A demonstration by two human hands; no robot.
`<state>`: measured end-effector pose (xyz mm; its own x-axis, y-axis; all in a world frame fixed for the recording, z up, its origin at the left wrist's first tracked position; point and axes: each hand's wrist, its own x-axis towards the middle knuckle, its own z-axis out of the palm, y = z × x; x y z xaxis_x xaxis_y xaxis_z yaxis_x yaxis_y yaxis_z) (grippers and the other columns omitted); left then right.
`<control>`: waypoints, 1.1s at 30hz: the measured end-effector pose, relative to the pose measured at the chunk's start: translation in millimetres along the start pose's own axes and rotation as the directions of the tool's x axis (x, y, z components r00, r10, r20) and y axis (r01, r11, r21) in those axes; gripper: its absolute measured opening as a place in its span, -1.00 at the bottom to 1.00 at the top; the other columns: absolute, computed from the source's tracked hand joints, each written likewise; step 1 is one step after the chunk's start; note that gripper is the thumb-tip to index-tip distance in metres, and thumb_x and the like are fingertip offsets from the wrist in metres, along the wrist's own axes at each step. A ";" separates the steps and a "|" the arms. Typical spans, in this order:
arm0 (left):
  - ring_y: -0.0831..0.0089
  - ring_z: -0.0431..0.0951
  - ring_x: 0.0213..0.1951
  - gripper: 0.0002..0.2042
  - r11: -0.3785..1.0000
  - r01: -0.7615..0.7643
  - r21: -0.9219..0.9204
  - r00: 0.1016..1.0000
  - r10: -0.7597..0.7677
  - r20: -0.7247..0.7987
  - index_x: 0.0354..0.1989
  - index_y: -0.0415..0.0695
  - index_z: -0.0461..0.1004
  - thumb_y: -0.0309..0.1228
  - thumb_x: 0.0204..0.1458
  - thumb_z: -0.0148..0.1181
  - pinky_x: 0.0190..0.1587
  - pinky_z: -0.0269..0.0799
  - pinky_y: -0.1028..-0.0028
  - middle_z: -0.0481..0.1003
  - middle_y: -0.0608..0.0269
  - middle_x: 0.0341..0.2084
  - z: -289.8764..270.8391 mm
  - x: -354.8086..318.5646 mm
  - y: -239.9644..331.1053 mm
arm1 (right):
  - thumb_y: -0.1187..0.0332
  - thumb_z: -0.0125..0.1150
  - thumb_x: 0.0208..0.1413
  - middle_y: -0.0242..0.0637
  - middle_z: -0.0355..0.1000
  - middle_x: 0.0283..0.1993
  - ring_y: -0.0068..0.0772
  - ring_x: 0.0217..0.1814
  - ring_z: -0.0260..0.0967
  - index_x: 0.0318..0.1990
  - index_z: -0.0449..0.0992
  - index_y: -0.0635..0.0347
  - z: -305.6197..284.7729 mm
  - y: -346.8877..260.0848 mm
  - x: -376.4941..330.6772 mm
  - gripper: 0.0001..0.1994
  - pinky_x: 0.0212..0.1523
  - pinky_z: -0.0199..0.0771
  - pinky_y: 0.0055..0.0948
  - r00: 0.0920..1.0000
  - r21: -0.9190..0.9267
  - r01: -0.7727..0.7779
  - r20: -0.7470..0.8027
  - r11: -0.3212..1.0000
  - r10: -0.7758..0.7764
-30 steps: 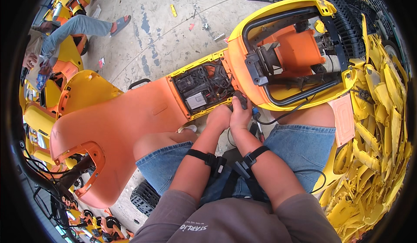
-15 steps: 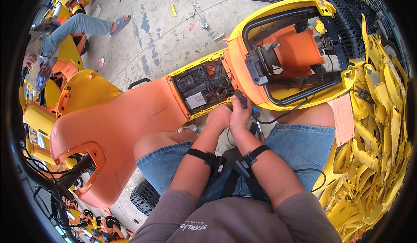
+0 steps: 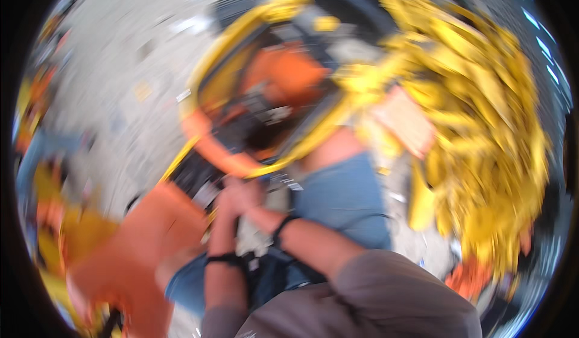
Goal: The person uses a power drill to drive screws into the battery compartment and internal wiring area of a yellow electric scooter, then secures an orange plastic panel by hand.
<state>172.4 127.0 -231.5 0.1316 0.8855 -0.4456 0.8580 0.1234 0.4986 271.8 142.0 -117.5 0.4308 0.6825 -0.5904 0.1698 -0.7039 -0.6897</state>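
Motion smears this view. My left hand [image 3: 224, 204] and my right hand [image 3: 246, 193] are together at the near side of an orange-and-yellow vehicle body, close to the bottom of its rounded rear cover [image 3: 220, 151]. Their fingers are too blurred to read, and whatever they may hold does not show. Just left of them is an open compartment [image 3: 192, 172] with dark parts inside. A broad orange body panel [image 3: 145, 229] stretches to the lower left. Within the rear cover's opening sits an orange part [image 3: 286, 72].
A large heap of yellow plastic pieces [image 3: 482, 108] fills the right side. By it lies a pale orange panel [image 3: 405, 121]. A black crate [image 3: 234, 7] stands on the grey floor [image 3: 120, 66] beyond. More yellow and orange parts are at the left edge, beside a blurred blue trouser leg [image 3: 54, 145].
My view has swung to the right, so the vehicle and my hands appear farther left and the yellow heap shows more fully. The dark object earlier in my right hand is no longer discernible.
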 end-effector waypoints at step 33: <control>-0.12 0.62 -0.12 -0.63 0.947 0.206 -0.247 0.978 -0.188 0.092 -0.29 -0.23 0.62 -0.12 -0.01 0.21 -0.13 0.52 0.05 0.60 -0.22 -0.24 -20.7 6.0 37.1 | -0.14 0.28 -0.09 0.03 0.56 0.00 0.08 0.09 0.51 0.11 0.45 0.12 -2.5 20.0 11.4 -0.33 0.07 0.47 -0.11 0.970 0.046 0.007 0.242 0.999 -0.018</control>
<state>194.8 146.2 -200.3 0.0126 0.8015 -0.5979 0.7170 0.4095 0.5641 282.3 135.3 -137.0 0.2007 0.7224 -0.6618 0.1315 -0.6893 -0.7125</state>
